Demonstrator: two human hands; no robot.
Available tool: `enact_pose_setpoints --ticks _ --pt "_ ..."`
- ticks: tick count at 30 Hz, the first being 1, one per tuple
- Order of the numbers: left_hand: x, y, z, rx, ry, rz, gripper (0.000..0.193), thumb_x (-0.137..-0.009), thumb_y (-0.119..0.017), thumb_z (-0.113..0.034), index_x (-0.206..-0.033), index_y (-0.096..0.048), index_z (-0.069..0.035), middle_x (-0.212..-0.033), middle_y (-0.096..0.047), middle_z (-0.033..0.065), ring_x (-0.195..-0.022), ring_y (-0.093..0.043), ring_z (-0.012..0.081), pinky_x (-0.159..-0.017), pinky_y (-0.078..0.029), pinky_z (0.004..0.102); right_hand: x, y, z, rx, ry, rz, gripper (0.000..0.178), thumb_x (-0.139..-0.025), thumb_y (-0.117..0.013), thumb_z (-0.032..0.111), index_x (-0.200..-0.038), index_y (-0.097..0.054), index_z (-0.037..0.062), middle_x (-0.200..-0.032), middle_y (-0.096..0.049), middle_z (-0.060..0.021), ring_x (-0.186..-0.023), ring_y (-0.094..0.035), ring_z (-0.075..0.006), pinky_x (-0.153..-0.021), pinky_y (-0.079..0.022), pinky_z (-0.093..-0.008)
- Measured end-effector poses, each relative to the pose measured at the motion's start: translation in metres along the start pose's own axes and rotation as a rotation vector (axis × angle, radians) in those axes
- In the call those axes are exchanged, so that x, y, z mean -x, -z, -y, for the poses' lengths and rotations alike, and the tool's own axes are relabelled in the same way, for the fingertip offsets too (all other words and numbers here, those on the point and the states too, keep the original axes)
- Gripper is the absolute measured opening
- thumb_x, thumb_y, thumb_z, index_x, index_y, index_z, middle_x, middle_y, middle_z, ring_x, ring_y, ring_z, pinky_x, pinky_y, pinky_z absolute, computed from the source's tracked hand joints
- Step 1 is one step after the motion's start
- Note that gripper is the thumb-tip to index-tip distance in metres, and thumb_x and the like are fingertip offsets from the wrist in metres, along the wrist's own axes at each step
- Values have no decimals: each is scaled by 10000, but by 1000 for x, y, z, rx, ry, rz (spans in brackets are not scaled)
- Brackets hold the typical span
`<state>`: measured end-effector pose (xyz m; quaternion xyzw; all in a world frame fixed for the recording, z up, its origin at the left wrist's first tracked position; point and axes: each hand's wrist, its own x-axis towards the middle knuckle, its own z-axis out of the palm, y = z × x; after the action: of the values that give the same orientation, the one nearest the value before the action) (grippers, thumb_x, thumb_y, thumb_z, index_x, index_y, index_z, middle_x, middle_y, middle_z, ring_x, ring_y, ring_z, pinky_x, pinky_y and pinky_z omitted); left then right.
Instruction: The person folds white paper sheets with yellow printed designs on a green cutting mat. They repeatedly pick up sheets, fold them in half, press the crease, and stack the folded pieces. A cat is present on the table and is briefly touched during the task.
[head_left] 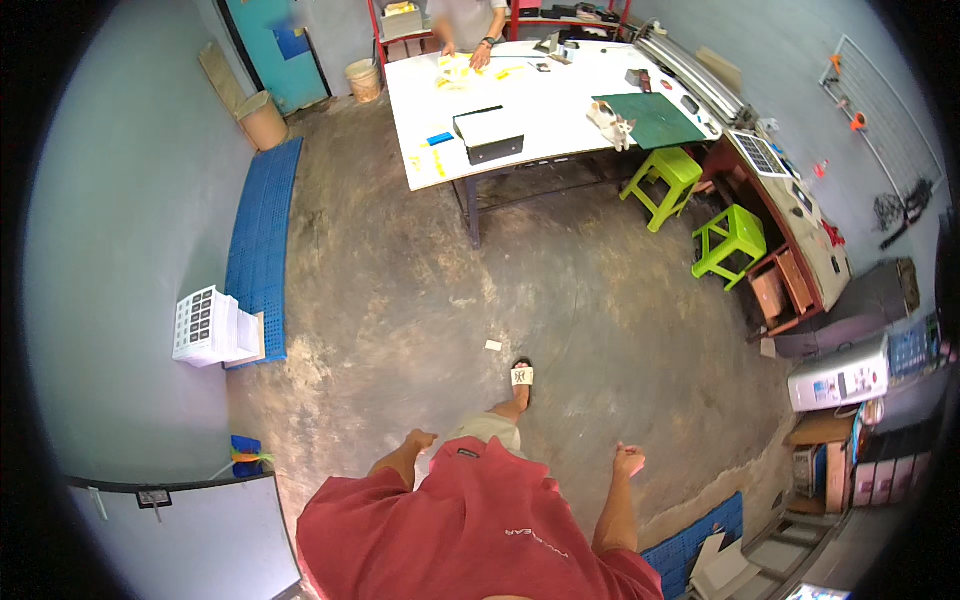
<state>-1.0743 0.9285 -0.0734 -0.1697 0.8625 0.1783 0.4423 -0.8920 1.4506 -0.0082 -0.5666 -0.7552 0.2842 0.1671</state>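
Observation:
My left hand (422, 438) hangs beside the hem of my red shirt (430, 510), its fingers drawn together and nothing visible in them. Out to the right, my right hand (628, 460) is over the concrete floor (400, 300) with loosely curled fingers; I see no object in it. Neither hand touches anything around it. One foot in a cream slide sandal (522, 375) is forward on the floor. Just beyond it lies a small pale rectangular piece (493, 346).
Ahead stands a white table (560, 90) with a black-and-white box (488, 135), a green mat (650, 120) and a cat (610, 124). Another person's hands (480, 55) work at its far side. Green stools (662, 185) stand right. Stacked white sheets (212, 328) sit left, by blue matting (262, 240).

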Motion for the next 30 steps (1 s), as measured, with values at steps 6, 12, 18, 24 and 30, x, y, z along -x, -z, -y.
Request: enact_pose_setpoints --ticks 6,12,18,24,30 --pt "-45 26 -193 78 58 156 620 -865 -627 -535 -1036 -733 51 -998 -720 278 -998 -711 369 -906 -540 447 -79 -5 5 -204 -285 218 214 -775 -841 130 -732 -670 8 -647 -694 -121 -594 -671 -223 -605 -558 -394" --pt "-117 50 -437 386 -447 -27 664 -889 -657 -508 -1243 -631 53 -1323 -615 246 -1224 -599 384 -1026 -474 424 -104 -34 59 499 -114 622 612 -863 -717 545 -1033 -724 -43 -928 -740 -191 -861 -709 -332 -794 -558 -504" --pt "-99 123 -596 463 -615 49 566 -925 -653 -439 -1347 -585 -69 -1291 -645 200 -1218 -600 340 -1022 -469 439 -191 -102 83 535 -115 734 668 -867 -680 589 -1100 -696 -37 -978 -727 -188 -857 -696 -314 -796 -555 -484" --pt "-211 112 -505 -248 -364 -122 566 -1017 -368 -516 -1191 -707 -98 -1207 -663 258 -1154 -620 408 -1023 -451 487 -341 -176 172 310 -166 842 727 -871 -644 632 -1167 -668 -31 -1028 -715 -185 -854 -683 -295 -799 -552 -465" --pt "-170 95 -507 47 64 -38 628 -1004 -353 -530 -1236 -657 -31 -1224 -655 261 -1164 -622 412 -1043 -440 489 -516 -253 284 -354 -837 810 789 -876 -607 676 -1234 -641 -26 -1078 -702 -181 -851 -670 -277 -801 -549 -445"
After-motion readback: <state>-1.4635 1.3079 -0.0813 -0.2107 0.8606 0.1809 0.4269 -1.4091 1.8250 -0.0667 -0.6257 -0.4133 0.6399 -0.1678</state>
